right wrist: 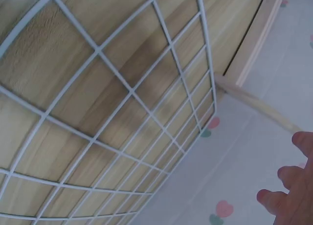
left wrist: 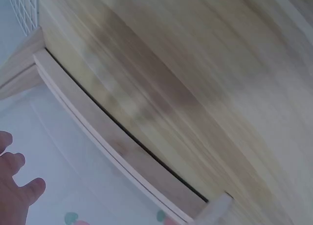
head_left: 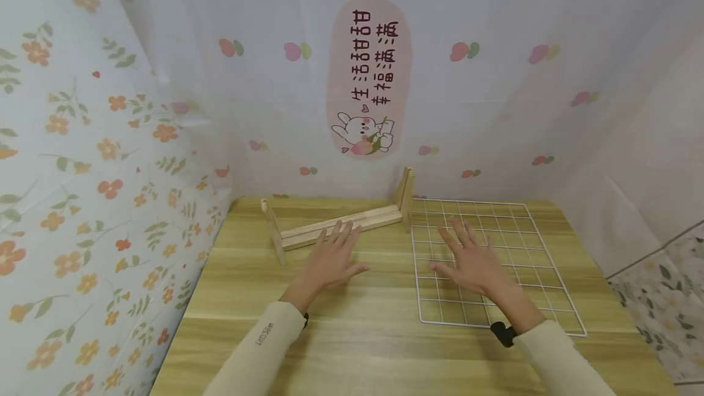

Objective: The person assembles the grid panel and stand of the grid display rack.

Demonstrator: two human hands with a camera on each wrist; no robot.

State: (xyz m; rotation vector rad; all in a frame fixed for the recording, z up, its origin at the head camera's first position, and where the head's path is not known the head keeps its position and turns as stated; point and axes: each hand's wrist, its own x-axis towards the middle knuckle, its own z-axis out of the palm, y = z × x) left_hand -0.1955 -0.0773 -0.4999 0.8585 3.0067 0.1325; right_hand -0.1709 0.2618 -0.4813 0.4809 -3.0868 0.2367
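We see a left hand (head_left: pixel 328 263) near a wooden stand (head_left: pixel 379 219) and a right hand (head_left: pixel 476 266) over a white wire grid (right wrist: pixel 131 91), fingers apart on both.

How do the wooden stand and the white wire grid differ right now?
Look: the wooden stand is pale, solid wood; the wire grid is thin white wire with open squares.
Pose: the wooden stand has two raised end pieces; the wire grid lies flat.
Outline: the wooden stand is long and narrow; the wire grid is broad.
Both are on the table.
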